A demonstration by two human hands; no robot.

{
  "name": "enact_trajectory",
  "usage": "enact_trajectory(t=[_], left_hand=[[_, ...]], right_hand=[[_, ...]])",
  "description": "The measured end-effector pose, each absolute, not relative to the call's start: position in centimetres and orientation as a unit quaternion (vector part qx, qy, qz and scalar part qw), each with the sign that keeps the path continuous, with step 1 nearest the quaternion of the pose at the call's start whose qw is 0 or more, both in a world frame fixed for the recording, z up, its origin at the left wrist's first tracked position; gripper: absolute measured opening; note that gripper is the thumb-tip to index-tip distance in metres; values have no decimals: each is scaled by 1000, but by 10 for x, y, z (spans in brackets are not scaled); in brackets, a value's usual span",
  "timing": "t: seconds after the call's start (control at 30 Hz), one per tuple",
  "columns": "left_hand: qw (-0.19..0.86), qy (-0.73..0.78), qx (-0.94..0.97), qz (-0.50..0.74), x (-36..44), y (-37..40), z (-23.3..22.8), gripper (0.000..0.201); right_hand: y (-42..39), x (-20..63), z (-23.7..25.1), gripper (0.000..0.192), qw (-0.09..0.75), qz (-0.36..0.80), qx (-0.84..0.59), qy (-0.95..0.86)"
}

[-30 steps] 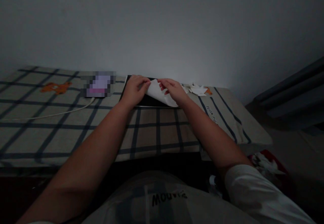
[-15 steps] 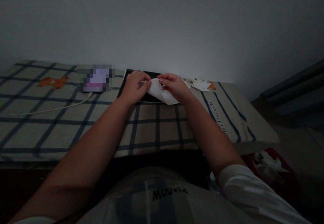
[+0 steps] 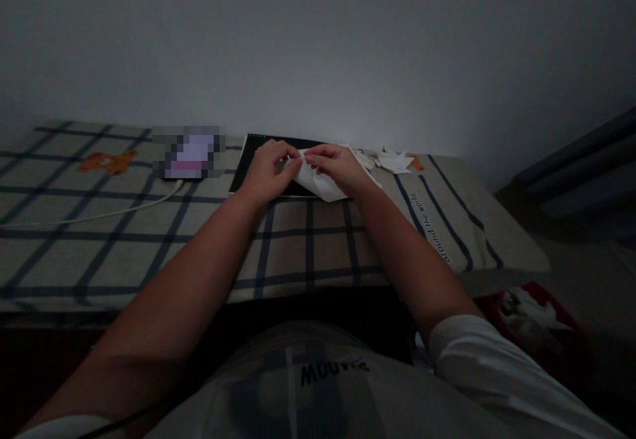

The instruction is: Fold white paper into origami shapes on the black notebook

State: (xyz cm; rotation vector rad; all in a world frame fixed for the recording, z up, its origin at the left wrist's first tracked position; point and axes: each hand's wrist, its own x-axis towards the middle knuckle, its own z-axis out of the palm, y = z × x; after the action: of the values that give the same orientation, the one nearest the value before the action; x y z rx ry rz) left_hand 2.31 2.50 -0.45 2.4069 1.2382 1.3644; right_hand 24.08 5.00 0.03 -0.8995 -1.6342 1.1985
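A white sheet of paper (image 3: 320,184) lies partly folded over a black pad (image 3: 248,159) near the back of the plaid-covered surface (image 3: 308,247). My left hand (image 3: 268,171) pinches the paper's upper left edge with curled fingers. My right hand (image 3: 335,166) holds the paper's top from the other side, its fingertips almost meeting those of the left. The part of the paper under both hands is hidden.
A blurred-out device (image 3: 191,154) with a white cable (image 3: 99,214) lies to the left. Small folded white paper pieces (image 3: 390,159) sit at the back right. An orange print (image 3: 106,161) marks the cloth. A red bin with crumpled paper (image 3: 534,323) stands on the floor at the right.
Both hands have drawn closer together on the paper, and the raised flap has been brought down lower and flatter. The view has shifted slightly.
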Motion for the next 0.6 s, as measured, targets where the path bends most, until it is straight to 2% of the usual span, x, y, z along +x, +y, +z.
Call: enact_trajectory(t=[0.3,0.6], left_hand=[[78,391,794,459,25,23,-3,19],[82,409,791,447,25,21,-2,14]], right_hand=[[48,242,0,24,452,479,-343,-670],[48,241,2,16,420,478,-343,-691]])
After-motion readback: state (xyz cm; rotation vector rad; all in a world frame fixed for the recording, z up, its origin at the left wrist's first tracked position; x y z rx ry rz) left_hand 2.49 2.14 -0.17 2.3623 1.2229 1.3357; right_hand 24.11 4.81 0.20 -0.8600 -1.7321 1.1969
